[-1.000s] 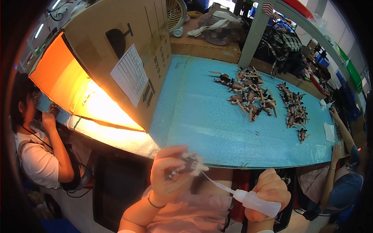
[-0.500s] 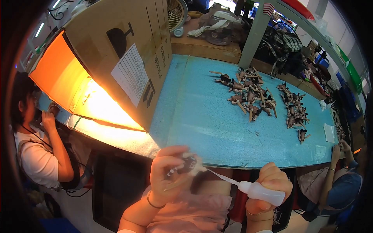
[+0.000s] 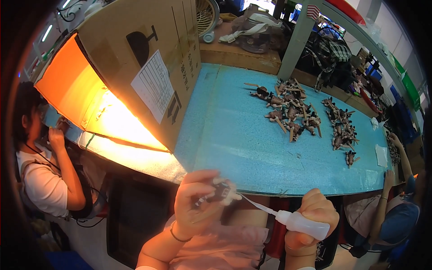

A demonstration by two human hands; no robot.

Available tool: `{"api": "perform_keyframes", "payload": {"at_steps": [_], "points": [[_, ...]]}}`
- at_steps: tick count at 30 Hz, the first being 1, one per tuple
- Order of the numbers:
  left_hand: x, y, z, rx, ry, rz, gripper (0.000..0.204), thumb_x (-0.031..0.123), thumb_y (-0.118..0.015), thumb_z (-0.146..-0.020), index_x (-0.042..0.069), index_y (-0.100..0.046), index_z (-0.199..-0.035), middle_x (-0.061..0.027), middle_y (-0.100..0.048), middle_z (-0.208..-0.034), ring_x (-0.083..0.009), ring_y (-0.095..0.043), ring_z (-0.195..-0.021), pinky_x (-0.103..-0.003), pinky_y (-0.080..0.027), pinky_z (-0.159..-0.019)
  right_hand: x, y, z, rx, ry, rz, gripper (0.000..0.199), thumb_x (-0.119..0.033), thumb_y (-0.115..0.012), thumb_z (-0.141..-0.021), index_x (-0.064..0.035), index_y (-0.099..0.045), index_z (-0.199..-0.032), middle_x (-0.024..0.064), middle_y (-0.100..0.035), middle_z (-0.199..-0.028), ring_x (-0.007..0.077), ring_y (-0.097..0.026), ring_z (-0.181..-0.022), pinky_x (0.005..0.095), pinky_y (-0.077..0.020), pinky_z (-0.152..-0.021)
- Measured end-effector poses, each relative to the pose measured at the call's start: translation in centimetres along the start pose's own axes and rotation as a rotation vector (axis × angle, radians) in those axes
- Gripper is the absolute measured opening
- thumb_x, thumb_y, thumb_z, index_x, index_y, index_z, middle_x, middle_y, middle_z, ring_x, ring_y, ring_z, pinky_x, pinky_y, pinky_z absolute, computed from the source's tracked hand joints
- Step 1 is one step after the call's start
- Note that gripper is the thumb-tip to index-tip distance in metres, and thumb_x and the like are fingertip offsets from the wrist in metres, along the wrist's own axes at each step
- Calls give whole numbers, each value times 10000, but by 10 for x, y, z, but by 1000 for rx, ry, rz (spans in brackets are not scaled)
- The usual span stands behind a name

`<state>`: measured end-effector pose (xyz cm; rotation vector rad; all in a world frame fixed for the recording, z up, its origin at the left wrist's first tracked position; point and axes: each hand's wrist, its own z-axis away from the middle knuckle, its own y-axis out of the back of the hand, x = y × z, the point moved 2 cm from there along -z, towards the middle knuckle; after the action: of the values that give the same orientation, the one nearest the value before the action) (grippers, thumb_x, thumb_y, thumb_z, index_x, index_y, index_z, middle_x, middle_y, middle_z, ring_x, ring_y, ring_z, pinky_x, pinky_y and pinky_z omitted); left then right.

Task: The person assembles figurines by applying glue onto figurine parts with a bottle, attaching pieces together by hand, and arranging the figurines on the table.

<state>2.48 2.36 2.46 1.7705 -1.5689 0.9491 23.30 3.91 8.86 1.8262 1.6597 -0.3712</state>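
Note:
Near the table's front edge, my left hand (image 3: pixel 192 202) is closed on a small figurine (image 3: pixel 223 192) with pale limbs and a dark patterned body. My right hand (image 3: pixel 312 216) wraps round a white squeeze bottle (image 3: pixel 300 224), tilted so that its long thin nozzle points left. The nozzle's tip reaches the figurine's pale limb at its right side; whether they touch I cannot tell. Fingers cover part of the figurine. On the blue table (image 3: pixel 216 148) farther off lie two clusters of similar figurines (image 3: pixel 290 108), many with flat wooden sticks, and a single figurine (image 3: pixel 350 158) in front.
A large cardboard box (image 3: pixel 148 58), brightly lit inside, stands at the left of the table. A grey metal post (image 3: pixel 299 42) rises at the back. One person (image 3: pixel 45 175) sits at the left, another (image 3: pixel 391 211) at the right. A dark bin (image 3: pixel 135 220) is below the edge.
My hands and the bottle stay almost in place. At the right, the other person's far arm has reached forward toward the small parts on the table.

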Motion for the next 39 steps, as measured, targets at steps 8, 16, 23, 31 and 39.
{"api": "perform_keyframes", "payload": {"at_steps": [8,16,23,31,39], "points": [[1,2,-1,-22,-56,-19,447,-113,-641,-696,65,-398,-1027,-204,-444,-1167,-234,-560,-965,-323,-486,-823,0,-2,0,88,27,-7,525,-591,-554,-780,-87,-421,-847,0,-388,-675,113,-368,-542,264,-291,-526],[0,1,-2,-17,-80,-24,440,-113,-641,-692,63,-408,-1022,-202,-446,-1164,-231,-556,-969,-321,-482,-829,0,-1,4,14,59,81,547,-601,-551,-773,-76,-421,-857,8,-400,-679,116,-374,-529,265,-295,-519],[-5,12,5,57,19,9,404,-115,-627,-723,47,-404,-1018,-196,-447,-1162,-235,-558,-976,-315,-491,-827,17,-18,1,226,-95,-97,502,-501,-616,-789,-57,-404,-884,30,-449,-699,128,-453,-552,279,-373,-536],[-5,28,26,264,70,138,401,-111,-650,-724,18,-413,-1021,-179,-460,-1145,-223,-593,-969,-307,-513,-802,126,-87,-30,-44,-659,-368,314,-121,-635,-815,-18,-424,-1022,111,-612,-909,139,-590,-772,245,-458,-717],[-1,64,39,339,84,302,388,-110,-621,-741,45,-417,-1032,-183,-460,-1172,-217,-543,-1031,-307,-472,-865,181,-123,-59,-236,-497,269,372,-193,-705,-732,-15,-531,-1008,115,-619,-925,195,-588,-862,291,-445,-761]]}}
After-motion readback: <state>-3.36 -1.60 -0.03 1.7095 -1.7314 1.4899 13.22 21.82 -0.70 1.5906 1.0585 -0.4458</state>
